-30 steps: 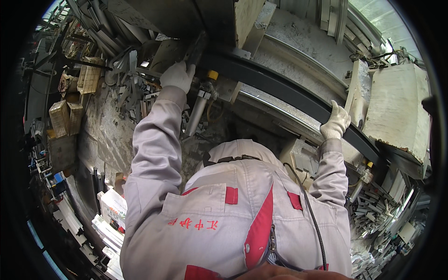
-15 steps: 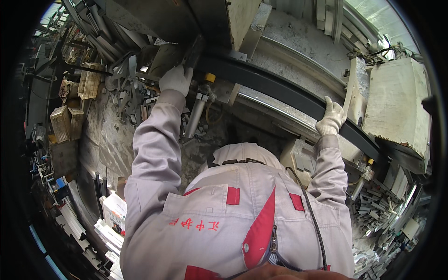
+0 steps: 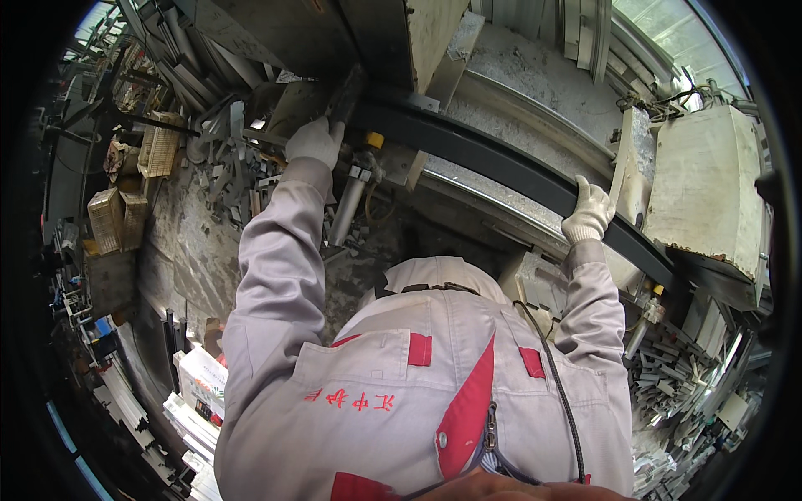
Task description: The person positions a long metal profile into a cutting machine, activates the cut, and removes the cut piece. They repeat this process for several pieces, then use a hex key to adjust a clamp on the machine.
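Your right hand (image 3: 590, 213), in a white glove, is closed over the bar (image 3: 484, 157), its fingers lying across the dark top. Your left hand (image 3: 313, 142), gloved too, touches a dark plate (image 3: 344, 96) near the bar's left end; you have its fingers turned away, so I cannot tell how tightly they are bent.

The bar lies slantwise in front of you, from beneath the dark housing (image 3: 326, 37) at the upper left down to the pale housing (image 3: 706, 184) at the right. Just beside your left hand is a yellow cap (image 3: 375, 139), with a silver cylinder (image 3: 347, 209) slanting down toward you. Another yellow cap (image 3: 658, 290) sits below the bar's right end.

Farther left of you, metal scraps (image 3: 238, 163) lie heaped, with tan baskets (image 3: 160, 144) beyond them. More offcuts (image 3: 672, 380) are piled at your lower right, and a white box (image 3: 203, 376) stands at your lower left, near long pale strips (image 3: 190, 427).
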Tool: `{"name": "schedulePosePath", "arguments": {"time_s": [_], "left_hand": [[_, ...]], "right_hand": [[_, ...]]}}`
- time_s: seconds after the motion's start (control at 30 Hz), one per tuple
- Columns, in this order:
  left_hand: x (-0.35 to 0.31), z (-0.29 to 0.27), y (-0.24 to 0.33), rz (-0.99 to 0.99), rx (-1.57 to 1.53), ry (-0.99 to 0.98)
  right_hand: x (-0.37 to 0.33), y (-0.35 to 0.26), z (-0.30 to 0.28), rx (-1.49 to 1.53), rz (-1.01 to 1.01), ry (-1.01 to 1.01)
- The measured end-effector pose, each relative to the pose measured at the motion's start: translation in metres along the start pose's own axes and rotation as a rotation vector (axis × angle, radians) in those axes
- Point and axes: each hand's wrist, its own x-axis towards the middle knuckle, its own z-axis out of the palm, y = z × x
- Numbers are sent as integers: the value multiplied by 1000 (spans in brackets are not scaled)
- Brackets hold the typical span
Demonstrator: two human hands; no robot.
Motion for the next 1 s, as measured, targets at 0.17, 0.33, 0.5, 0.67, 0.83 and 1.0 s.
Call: {"name": "schedulePosePath", "arguments": {"time_s": [0.17, 0.33, 0.5, 0.67, 0.83, 1.0], "left_hand": [[1, -2, -2, 21, -42, -19], [2, -1, -5, 14, -73, -28], [6, 6, -13, 54, -7, 32], [17, 23, -23, 120, -110, 37], [26, 24, -36, 174, -15, 37], [30, 22, -41, 190, -165, -15]], "right_hand": [[2, 7, -2, 0, -46, -3], [3, 5, -3, -15, -82, 32], [4, 8, -4, 62, -102, 28], [-2, 19, -1, 70, -109, 53], [-5, 17, -3, 54, -78, 8], [-4, 20, 1, 115, -94, 28]]}}
